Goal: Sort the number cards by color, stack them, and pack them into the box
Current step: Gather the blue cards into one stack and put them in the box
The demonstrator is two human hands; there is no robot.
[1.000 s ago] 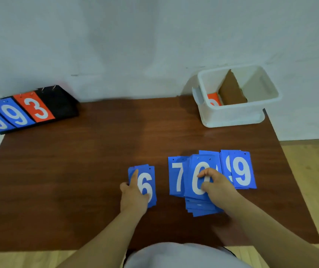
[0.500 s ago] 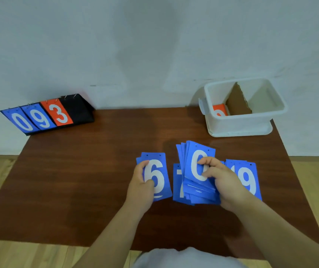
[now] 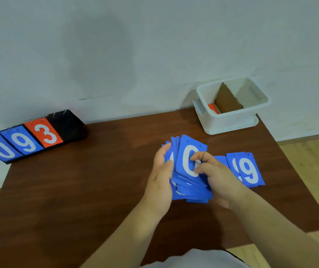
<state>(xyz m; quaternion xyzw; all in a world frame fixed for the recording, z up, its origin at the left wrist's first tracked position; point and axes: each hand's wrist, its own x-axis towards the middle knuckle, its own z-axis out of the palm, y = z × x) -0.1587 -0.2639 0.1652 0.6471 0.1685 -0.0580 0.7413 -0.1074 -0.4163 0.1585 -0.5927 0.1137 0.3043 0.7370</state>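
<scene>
A stack of blue number cards (image 3: 188,182) with a white 0 on top is held between both hands over the table's middle. My right hand (image 3: 215,174) pinches the top of the stack, thumb and fingers curled over the 0. My left hand (image 3: 161,176) holds the stack's left side, where a few more blue cards are pressed in. To the right, blue 9 cards (image 3: 248,170) lie flat on the table. The white box (image 3: 230,118) stands at the back right, split by a brown cardboard divider (image 3: 227,100), with an orange card (image 3: 212,108) in its left compartment.
A black flip scoreboard (image 3: 64,123) leans against the wall at the back left, showing blue 0, blue 9 and orange 3. The brown table (image 3: 87,190) ends close to the box on the right, with wooden floor beyond.
My left hand has slid the 6 cards right into the stack that my right hand lifted. The 7 card is now hidden under the stack.
</scene>
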